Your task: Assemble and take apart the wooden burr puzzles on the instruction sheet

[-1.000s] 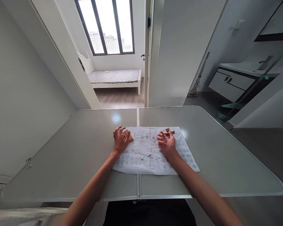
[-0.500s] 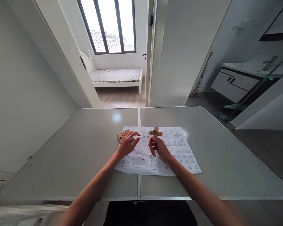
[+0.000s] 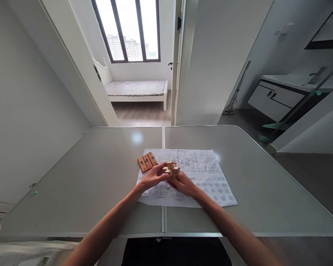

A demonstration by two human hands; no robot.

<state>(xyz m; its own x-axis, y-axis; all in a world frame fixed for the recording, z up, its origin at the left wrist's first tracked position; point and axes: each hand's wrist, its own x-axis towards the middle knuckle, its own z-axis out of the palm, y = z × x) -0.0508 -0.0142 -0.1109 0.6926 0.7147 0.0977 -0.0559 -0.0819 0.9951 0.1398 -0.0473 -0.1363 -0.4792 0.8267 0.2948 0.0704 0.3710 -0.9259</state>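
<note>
A light wooden burr puzzle (image 3: 171, 169) of crossed, interlocking blocks is held just above the printed paper, with its block ends facing up and toward me. My left hand (image 3: 154, 176) grips it from the left, thumb in front and fingers behind. From below and the right, my right hand (image 3: 183, 183) closes on its lower part; some of those fingers are hidden. Left of the puzzle, several flat reddish-brown wooden pieces (image 3: 147, 162) with cut-out notches lie side by side, partly on the paper's corner. A small shiny metal piece (image 3: 168, 187) rests on the paper under my hands.
The creased instruction sheet (image 3: 211, 181) with printed diagrams lies on a grey folding table (image 3: 261, 184) with a centre seam (image 3: 163, 218). Beyond the table a doorway leads to a bed (image 3: 135, 88) under a window. A washbasin cabinet (image 3: 276, 96) stands at the right.
My right hand has brought the wooden puzzle left and turned it so its block ends show. My left hand has moved right, from open to closed on it, uncovering the flat pieces.
</note>
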